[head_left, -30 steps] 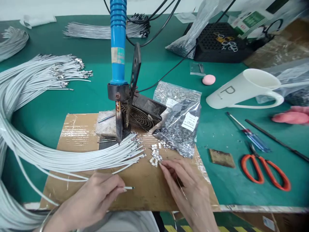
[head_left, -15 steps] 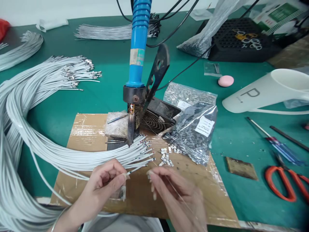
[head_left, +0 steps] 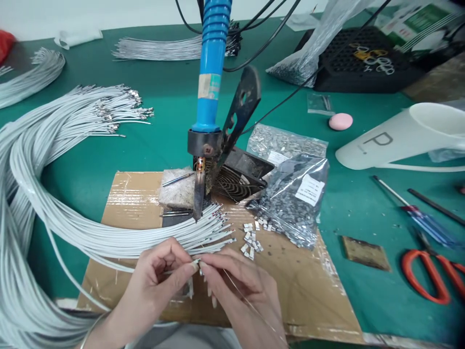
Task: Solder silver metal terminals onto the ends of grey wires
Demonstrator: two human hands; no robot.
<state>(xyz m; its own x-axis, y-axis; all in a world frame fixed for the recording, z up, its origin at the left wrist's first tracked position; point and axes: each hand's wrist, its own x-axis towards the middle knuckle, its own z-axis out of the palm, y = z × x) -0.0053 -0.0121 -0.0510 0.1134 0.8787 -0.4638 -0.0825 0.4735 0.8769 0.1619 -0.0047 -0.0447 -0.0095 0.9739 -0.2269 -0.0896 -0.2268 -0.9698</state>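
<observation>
- The broad, flat green work table (head_left: pixel 145 150) ran beneath everything in front of you.
- A flat sheet of brown cardboard (head_left: pixel 305 286) lay on it at your near edge, below your hands.
- A thick, curving bundle of white cables (head_left: pixel 109 237) swept in from the left, its ends fanned out on the cardboard just beyond your fingers.
- The blue, ribbed-handled soldering iron (head_left: pixel 208 109) pointed downward, its dark tip at those cables; you could not tell whether it touched them.
- Your left hand (head_left: pixel 156 281) had thumb and forefinger pinched together on a small whitish cable end.
- Your right hand (head_left: pixel 243 291) met it, thumb and forefinger closed at the same spot; what they gripped could not be told.
- A clear plastic bag of small dark parts (head_left: pixel 290 208) lay at the cardboard's far right.
- Small, flat, whitish connector pieces (head_left: pixel 250 237) lay loose between that bag and the cable ends.
- A thin, pale wire (head_left: pixel 247 301) ran across your right hand.
- The small whitish cable end (head_left: pixel 197 261) sat between both sets of fingertips, mostly hidden.
</observation>
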